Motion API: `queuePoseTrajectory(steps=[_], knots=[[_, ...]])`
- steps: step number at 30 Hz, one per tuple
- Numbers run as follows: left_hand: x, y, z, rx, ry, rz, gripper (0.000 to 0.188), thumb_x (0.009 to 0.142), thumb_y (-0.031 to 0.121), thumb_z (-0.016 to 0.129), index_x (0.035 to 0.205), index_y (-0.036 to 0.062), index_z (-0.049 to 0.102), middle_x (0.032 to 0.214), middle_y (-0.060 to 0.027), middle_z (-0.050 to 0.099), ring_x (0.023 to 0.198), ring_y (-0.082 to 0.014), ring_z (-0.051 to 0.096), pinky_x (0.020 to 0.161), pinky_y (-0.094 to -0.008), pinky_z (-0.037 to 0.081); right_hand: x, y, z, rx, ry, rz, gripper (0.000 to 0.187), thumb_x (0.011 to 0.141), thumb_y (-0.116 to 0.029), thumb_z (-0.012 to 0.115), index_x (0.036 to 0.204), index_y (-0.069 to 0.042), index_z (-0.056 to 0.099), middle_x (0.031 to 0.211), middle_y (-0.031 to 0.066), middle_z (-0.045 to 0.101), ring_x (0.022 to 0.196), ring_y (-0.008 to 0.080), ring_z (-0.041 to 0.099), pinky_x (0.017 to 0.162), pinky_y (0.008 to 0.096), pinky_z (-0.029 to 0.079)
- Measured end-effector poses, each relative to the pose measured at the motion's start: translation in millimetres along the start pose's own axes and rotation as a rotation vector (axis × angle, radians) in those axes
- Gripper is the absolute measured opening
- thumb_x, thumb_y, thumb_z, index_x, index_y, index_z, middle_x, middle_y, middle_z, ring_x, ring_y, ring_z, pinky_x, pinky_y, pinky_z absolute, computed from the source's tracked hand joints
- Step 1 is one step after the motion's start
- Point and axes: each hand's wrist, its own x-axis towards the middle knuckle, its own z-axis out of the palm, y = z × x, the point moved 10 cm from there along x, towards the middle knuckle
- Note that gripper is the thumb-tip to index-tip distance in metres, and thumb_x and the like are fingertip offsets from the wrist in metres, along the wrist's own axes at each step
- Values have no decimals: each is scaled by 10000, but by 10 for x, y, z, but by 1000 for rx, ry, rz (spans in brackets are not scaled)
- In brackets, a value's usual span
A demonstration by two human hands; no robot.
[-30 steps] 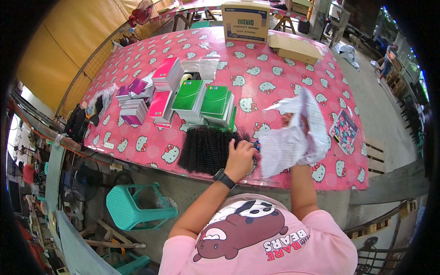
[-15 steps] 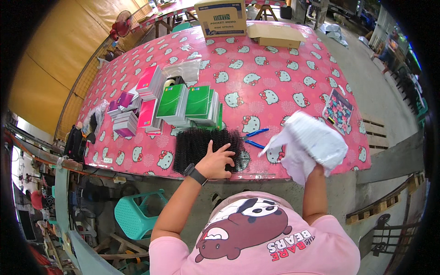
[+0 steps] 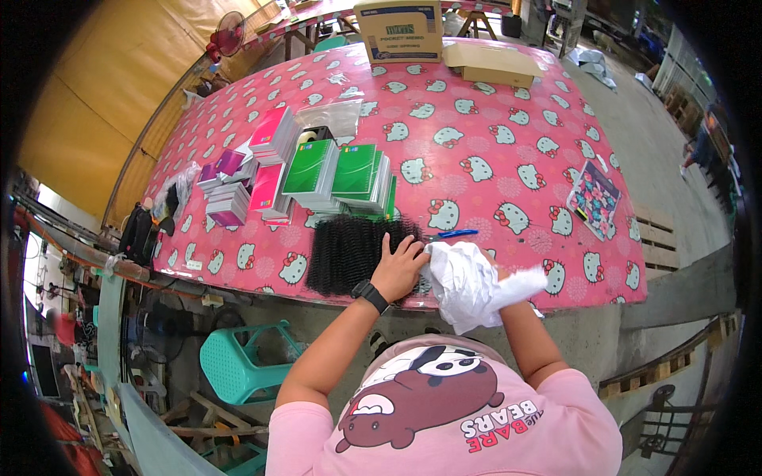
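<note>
A dense bundle of black spiral binding coils (image 3: 341, 255) lies at the table's front edge. My left hand (image 3: 398, 268), with a black watch on its wrist, rests on the bundle's right part, fingers spread. A crumpled white sheet (image 3: 460, 287), paper or cloth, is bunched in my right hand (image 3: 502, 274) and touches the coils' right end beside my left fingers. The sheet hides most of my right fingers. Just beyond it lies a blue-handled tool (image 3: 458, 233), partly covered, with pliers-like handles.
Stacks of green notebooks (image 3: 311, 168), pink notebooks (image 3: 274, 136) and purple notebooks (image 3: 228, 204) stand behind the coils, near a tape dispenser (image 3: 313, 136). A floral-covered pad (image 3: 594, 198) lies at right. A carton (image 3: 399, 32) and cardboard tray (image 3: 492, 63) sit at the far edge. A green stool (image 3: 238, 365) stands below left.
My right hand has swung left with the white sheet, from the table's right side to the coils' right end. It now covers part of the blue-handled tool. My left hand stays on the coils.
</note>
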Motion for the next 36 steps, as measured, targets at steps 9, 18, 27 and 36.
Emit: queuePoseTrajectory(steps=[9,18,27,36], knots=[[81,233,425,65,-76,92,556,813,98,436,1347,203,320,1362,-41,379,1308,-268,260,1010,-622,126,-483,282,-424,879,404,229,390,732,-145,661,1086,-27,547,1009,124,591,931,193,565,763,308,442],[164,232,296,50,-110,80,421,761,108,505,1178,164,496,1284,-112,437,1267,-309,309,985,-665,108,-763,-319,-1239,728,443,352,241,794,-82,564,1026,-17,582,997,92,604,899,162,580,770,297,459],[241,572,208,-38,62,223,274,725,132,530,992,96,577,1067,-79,524,1100,-249,448,970,-568,240,-550,-321,-1147,393,67,646,271,715,-84,591,979,-23,605,918,87,630,847,171,583,756,281,448],[150,319,183,84,73,178,415,779,118,494,1193,148,492,786,-26,564,854,-197,544,923,-513,277,-53,95,-247,-131,-243,180,324,751,-251,591,1015,-65,616,1198,177,498,1076,338,473,904,407,397]])
